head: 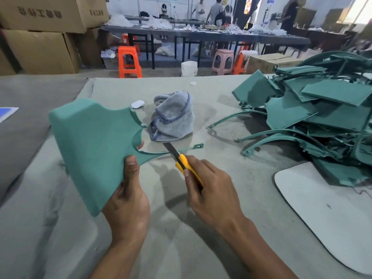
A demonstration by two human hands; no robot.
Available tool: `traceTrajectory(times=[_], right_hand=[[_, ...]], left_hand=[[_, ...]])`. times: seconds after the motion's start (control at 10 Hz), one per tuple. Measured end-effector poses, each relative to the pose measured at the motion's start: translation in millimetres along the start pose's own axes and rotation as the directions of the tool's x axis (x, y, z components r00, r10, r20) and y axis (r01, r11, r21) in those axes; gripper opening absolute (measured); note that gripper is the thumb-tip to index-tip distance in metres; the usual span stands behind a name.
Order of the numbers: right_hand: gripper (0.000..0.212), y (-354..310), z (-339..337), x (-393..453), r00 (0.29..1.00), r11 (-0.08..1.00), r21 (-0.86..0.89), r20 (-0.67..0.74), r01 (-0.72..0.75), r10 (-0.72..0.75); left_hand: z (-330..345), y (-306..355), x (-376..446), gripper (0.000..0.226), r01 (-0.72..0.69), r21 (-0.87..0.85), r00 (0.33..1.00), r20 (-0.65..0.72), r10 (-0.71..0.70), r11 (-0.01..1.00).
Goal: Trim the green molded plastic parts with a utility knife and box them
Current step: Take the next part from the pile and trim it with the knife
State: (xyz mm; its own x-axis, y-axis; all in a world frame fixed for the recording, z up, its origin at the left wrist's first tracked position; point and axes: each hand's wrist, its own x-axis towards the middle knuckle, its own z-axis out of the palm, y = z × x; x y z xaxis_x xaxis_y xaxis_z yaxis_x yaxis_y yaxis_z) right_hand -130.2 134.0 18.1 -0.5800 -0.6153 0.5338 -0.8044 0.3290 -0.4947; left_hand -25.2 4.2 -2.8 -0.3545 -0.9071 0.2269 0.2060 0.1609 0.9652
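Just above the desk (201,228), toward its left side, a green molded part (90,146) is held tilted up on edge by the left hand (128,200). The grip is closed on the part's lower edge, with the thumb pressed on the near face and the other fingers hidden behind; one fingertip shows through the curved cut-out. The part is probably raised this way so that its thin trailing strip (177,150) is offered to the blade. The strip is seen running from the part's lower right corner out to a small tab at its far end.

A yellow utility knife (186,164) is gripped in the right hand (209,190), fingers wrapped round the handle and the index finger laid along it. The extended blade is pointed up and left at the strip; whether it touches cannot be told. Trimming appears to be under way.

The part is matte teal, with a broad flat face, a rounded shoulder at the top and scalloped cut-outs along its right edge.

Beyond the blade, a crumpled grey cloth (173,117) and a small white case (137,103) are seen on the desk. A heap of green parts and curved offcuts (322,117) is piled at the right, well apart from the hands, beside a white board (326,214). Cardboard boxes (40,33) are stacked at the far left, off the desk; nothing appears boxed yet.
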Motion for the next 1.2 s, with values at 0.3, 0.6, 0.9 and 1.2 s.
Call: traceTrajectory(times=[0.3, 0.6, 0.9, 1.2], right_hand=[[0.034, 29.5, -11.7, 10.3, 0.942, 0.983, -0.071, -0.306, -0.168, 0.139], [0.028, 34.3, -19.2, 19.6, 0.820, 0.663, 0.612, -0.040, -0.432, 0.571], [0.005, 38.0, -12.3, 20.6, 0.766, 0.383, 0.816, 0.110, -0.434, 0.633], [0.004, 33.3, -2.1, 17.0, 0.793, 0.248, 0.844, 0.290, -0.476, 0.535]], left_hand=[[5.6, -7.8, 8.6, 0.047, -0.187, -0.091, 0.970, -0.176, 0.169, 0.978], [14.3, 5.5, 4.1, 0.039, -0.211, -0.310, 0.973, -0.160, 0.168, 0.927], [18.6, 5.7, 4.1, 0.026, -0.094, -0.391, 0.976, 0.144, 0.162, 0.915], [15.7, 5.5, -2.9, 0.062, -0.134, -0.171, 0.894, 0.404, 0.194, 0.976]])
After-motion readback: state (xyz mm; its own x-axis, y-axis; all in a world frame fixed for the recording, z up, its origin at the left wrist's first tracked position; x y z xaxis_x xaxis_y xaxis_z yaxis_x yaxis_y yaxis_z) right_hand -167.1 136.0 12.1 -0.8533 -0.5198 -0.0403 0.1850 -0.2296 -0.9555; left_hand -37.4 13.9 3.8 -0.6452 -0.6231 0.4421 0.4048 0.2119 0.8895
